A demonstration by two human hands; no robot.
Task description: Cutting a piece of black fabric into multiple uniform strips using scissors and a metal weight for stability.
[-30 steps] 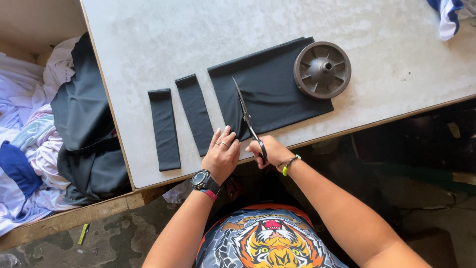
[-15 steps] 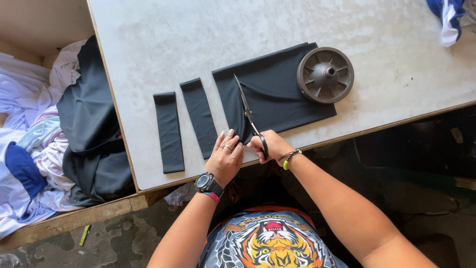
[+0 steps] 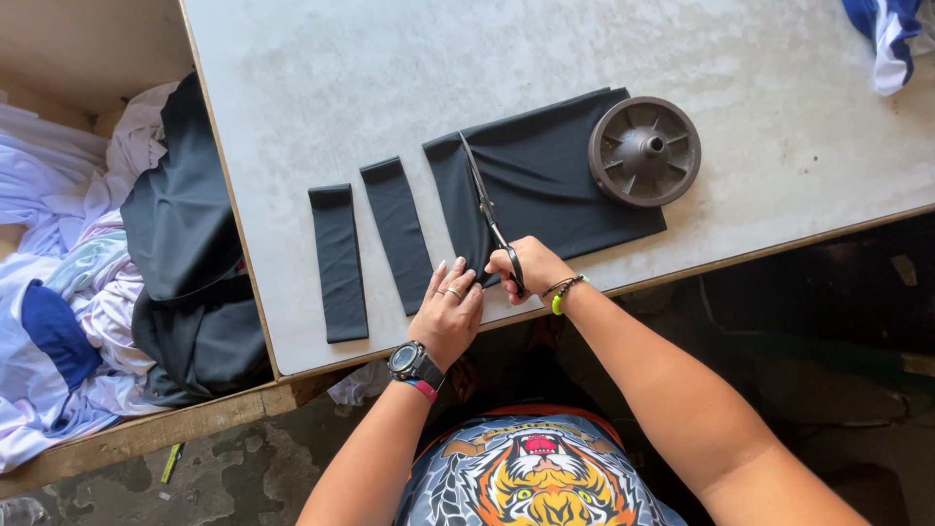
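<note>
A folded piece of black fabric point(image 3: 555, 185) lies on the grey table point(image 3: 390, 78). My right hand point(image 3: 526, 268) grips long scissors point(image 3: 482, 200) whose blades run up through the fabric's left part. My left hand point(image 3: 448, 310) lies flat on the fabric's near left corner, at the table edge, with a watch on the wrist. Two cut black strips lie to the left: one point(image 3: 397, 232) close to the fabric, another point(image 3: 339, 261) farther left. A dark round wheel-shaped weight point(image 3: 644, 150) rests on the fabric's right end.
A wooden bin at the left holds a heap of black cloth point(image 3: 190, 263) and pale and blue garments point(image 3: 58, 292). A blue and white garment point(image 3: 891, 29) sits at the table's far right corner. Dark floor lies below the table edge.
The view has shifted slightly. Both hands stay at the fabric's near edge; the scissors remain in the cut, little changed.
</note>
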